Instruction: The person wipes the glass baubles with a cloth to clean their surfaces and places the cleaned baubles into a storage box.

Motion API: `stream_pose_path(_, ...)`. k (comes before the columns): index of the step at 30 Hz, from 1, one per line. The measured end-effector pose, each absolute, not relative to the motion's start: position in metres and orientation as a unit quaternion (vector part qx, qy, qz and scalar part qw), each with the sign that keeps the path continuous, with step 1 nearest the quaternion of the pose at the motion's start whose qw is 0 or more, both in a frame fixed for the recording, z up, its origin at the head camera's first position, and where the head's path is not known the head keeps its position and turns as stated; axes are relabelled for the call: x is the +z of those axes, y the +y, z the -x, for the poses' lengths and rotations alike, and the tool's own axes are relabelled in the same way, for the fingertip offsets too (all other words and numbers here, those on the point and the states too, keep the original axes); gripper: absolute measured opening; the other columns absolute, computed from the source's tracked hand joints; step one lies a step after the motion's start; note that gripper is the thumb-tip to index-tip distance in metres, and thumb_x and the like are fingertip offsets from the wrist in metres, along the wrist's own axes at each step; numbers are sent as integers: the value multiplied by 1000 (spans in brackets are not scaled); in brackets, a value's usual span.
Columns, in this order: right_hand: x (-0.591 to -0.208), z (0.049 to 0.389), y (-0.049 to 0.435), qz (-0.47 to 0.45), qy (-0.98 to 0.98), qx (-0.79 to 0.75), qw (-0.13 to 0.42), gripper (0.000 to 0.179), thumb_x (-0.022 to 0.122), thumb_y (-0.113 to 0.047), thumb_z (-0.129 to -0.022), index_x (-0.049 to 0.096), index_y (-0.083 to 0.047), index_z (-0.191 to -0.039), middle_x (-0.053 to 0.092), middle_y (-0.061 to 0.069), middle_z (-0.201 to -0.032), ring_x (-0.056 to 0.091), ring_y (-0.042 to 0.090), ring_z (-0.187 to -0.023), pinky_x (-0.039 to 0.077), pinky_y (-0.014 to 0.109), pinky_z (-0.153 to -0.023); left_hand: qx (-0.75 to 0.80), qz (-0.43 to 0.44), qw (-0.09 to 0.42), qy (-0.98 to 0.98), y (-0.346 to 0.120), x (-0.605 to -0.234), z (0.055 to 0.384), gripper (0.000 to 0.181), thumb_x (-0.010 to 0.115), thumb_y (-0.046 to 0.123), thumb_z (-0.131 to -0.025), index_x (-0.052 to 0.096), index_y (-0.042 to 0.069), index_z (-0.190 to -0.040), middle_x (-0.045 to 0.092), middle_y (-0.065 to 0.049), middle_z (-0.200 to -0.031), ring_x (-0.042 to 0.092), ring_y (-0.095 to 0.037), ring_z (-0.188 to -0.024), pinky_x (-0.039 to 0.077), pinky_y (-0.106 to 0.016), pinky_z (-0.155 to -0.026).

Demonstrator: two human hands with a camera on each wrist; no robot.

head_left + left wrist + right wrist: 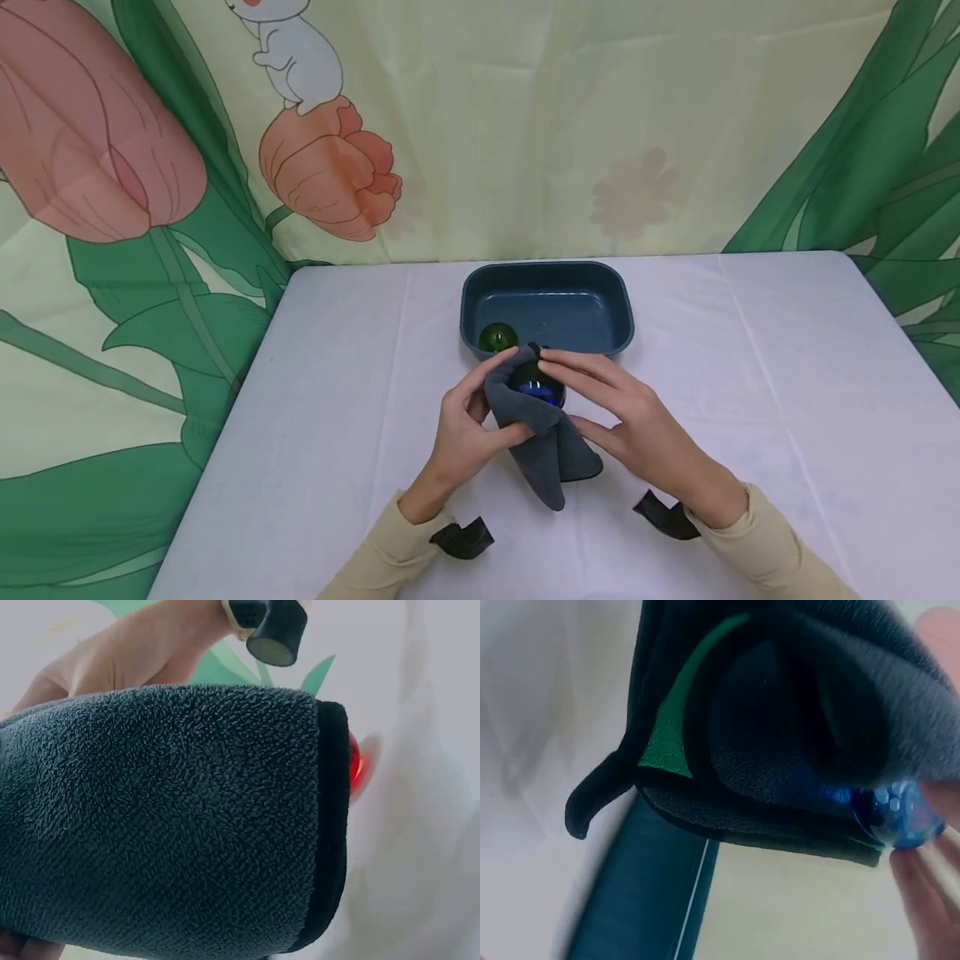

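A dark blue glass ball (pixel 536 385) sits wrapped partly in a grey cloth (pixel 551 454), above the table at the bin's near side. My left hand (pixel 461 429) grips the cloth and the ball inside it from the left, thumb in front. From the right, my right hand (pixel 633 408) holds the ball, its fingertips on the glass and its thumb by the cloth. In the right wrist view, fingertips touch the shiny ball (pixel 907 817) at the cloth's dark edge. The cloth (pixel 172 817) covers most of the left wrist view and hides the ball there.
Behind the hands stands a dark blue rectangular bin (pixel 622 300), with a green glass ball (pixel 498 337) in its near left corner. A red shiny object (pixel 354 761) shows partly behind the cloth. White cloth covers the table (pixel 337 375); a printed curtain (pixel 510 125) hangs behind.
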State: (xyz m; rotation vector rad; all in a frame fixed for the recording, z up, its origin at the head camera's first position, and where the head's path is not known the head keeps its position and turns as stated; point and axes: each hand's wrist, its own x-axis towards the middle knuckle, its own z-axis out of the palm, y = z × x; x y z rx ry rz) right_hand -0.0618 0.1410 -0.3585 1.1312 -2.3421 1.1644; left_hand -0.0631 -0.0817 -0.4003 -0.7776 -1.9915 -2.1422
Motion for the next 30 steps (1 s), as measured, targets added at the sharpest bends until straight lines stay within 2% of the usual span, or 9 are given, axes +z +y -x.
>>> stream_pose_path(2,-358,63,141,-424,-800,386,176,42,68,-16,-94,61,-8,-135,58,9,-139,55,23,-126,43,15,-105,-709,259,56,-654,-82,-400,63,69,79,1,-81,48,-1,-143,54,-23,-139,61,-27,-122,51,-35,-102)
stream_pose_path(4,-358,63,140,-432,-794,383,191,40,68,-14,-94,63,-7,-133,60,10,-136,57,24,-123,43,15,-104,-710,258,54,-653,-81,-399,64,69,79,3,-82,48,0,-143,54,-23,-139,60,-26,-122,51,-35,-103)
stream_pose_path(9,-359,59,137,-354,-808,449,144,70,81,14,-69,62,-6,-133,63,10,-130,64,23,-115,52,17,-93,-701,268,49,-660,-82,-398,64,76,77,-12,-76,45,-1,-145,52,-23,-141,58,-27,-125,48,-36,-105)
stream_pose_path(12,-361,61,138,-328,-805,482,110,64,79,11,-74,61,-6,-134,64,9,-128,67,22,-111,56,22,-87,-695,280,54,-660,-84,-398,65,79,76,-18,-73,45,-3,-144,52,-24,-141,57,-28,-126,48,-36,-105)
stream_pose_path(15,-362,63,142,-348,-812,457,103,69,81,6,-75,58,-8,-139,60,8,-135,63,20,-118,52,18,-95,-699,285,59,-653,-85,-399,66,77,75,-18,-74,45,-4,-144,52,-25,-141,57,-27,-126,48,-36,-105)
stream_pose_path(21,-363,70,146,-440,-794,384,169,47,58,-31,-98,58,-6,-139,56,10,-141,54,22,-127,42,16,-106,-712,282,48,-642,-84,-400,67,70,79,7,-84,45,-3,-144,49,-25,-143,57,-27,-127,48,-36,-105)
stream_pose_path(24,-364,71,146,-441,-798,363,193,50,48,-37,-100,60,-5,-137,60,12,-135,59,24,-120,42,15,-105,-714,275,37,-643,-83,-400,67,70,79,16,-85,45,-2,-144,49,-24,-144,56,-28,-128,47,-36,-106)
stream_pose_path(26,-366,70,146,-421,-810,363,184,51,51,-37,-99,58,-4,-138,61,12,-133,63,23,-113,43,13,-102,-716,273,35,-641,-83,-400,67,71,80,15,-85,45,-2,-144,49,-24,-144,56,-29,-128,47,-36,-106)
stream_pose_path(30,-368,67,147,-386,-833,361,163,61,77,-17,-86,54,-4,-141,62,11,-130,68,22,-106,45,10,-98,-718,274,35,-639,-83,-401,68,70,80,10,-83,46,-3,-143,49,-24,-143,57,-29,-126,47,-36,-106)
